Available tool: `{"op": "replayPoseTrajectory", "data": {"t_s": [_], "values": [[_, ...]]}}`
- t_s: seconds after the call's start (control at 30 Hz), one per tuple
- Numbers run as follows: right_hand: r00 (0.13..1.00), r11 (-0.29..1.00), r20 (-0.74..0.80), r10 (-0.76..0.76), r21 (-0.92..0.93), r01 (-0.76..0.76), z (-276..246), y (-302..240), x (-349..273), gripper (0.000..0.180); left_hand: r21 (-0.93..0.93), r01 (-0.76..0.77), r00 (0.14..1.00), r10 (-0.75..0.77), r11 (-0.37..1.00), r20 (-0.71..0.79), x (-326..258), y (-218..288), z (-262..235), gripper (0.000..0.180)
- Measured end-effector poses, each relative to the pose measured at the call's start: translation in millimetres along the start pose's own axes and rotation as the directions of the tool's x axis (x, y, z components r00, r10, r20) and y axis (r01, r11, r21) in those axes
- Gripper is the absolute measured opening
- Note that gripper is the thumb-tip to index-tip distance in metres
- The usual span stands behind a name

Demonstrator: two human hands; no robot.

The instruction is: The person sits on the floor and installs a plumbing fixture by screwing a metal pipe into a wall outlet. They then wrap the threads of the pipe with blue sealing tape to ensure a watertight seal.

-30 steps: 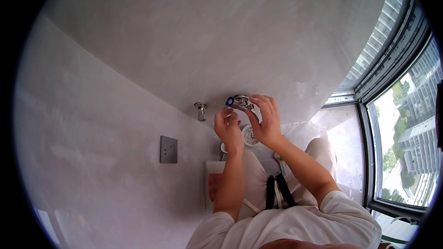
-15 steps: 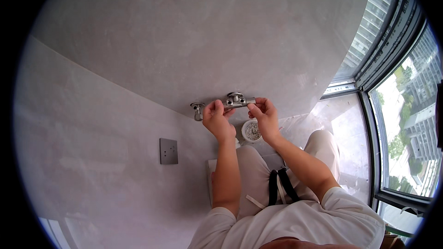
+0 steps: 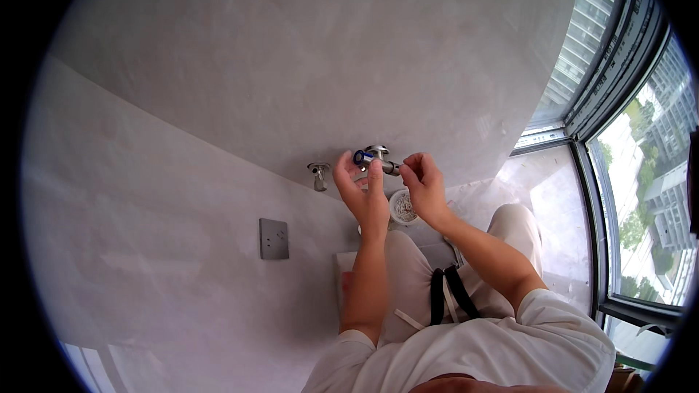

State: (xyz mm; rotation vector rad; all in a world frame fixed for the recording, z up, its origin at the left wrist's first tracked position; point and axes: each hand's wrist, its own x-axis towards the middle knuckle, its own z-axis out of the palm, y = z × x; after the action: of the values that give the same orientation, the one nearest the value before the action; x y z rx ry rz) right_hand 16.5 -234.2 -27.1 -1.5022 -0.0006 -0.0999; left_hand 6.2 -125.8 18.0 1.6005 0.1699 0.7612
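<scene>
A chrome valve (image 3: 387, 166) with a blue-ringed round end (image 3: 360, 158) sits against a round flange (image 3: 376, 149) on the grey wall. My left hand (image 3: 368, 200) curls around its left part, thumb along the front and fingers behind. At the valve's right end, my right hand (image 3: 427, 188) is closed with thumb and fingertips pinched on it. What lies under those fingertips is hidden. Just left of my left hand, a second chrome valve (image 3: 319, 176) comes out of the wall with its outlet pointing down.
Below the valve, between my hands, a white round tub (image 3: 403, 207) holds small pale pieces. A grey socket plate (image 3: 274, 239) is on the left wall. My bent knees (image 3: 513, 229) are close beneath my forearms. A black-framed window (image 3: 593, 211) stands at the right.
The valve has turned, so its blue-ringed end now shows. My left hand has shifted from pinching the left end to curling around it. The right hand stays at the right end.
</scene>
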Motion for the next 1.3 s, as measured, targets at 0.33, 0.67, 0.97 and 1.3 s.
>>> {"op": "replayPoseTrajectory", "data": {"t_s": [0.33, 0.67, 0.97, 1.3], "values": [[0.992, 0.879, -0.001, 0.13, 0.462, -0.115, 13, -3, 3, 0.038, -0.306, 0.47, 0.868, -0.496, 0.828, -0.009, 28, -18, -16, 0.015], [0.771, 0.699, 0.12, -0.625, -0.352, 0.622, 28, -46, 19, 0.023, 0.127, -0.095, 0.99, 0.081, 0.987, 0.112, -11, -36, -2, 0.038], [0.989, 0.988, -0.029, 0.147, 0.051, -0.146, -14, 6, -2, 0.026, 0.327, -0.177, 0.981, 0.141, 0.928, 0.132, 6, -13, 4, 0.043], [0.99, 0.945, -0.075, 0.123, 0.313, -0.094, 18, -5, 1, 0.036, -0.252, 0.387, 0.917, -0.399, 0.887, 0.004, 14, -26, -16, 0.026]]}}
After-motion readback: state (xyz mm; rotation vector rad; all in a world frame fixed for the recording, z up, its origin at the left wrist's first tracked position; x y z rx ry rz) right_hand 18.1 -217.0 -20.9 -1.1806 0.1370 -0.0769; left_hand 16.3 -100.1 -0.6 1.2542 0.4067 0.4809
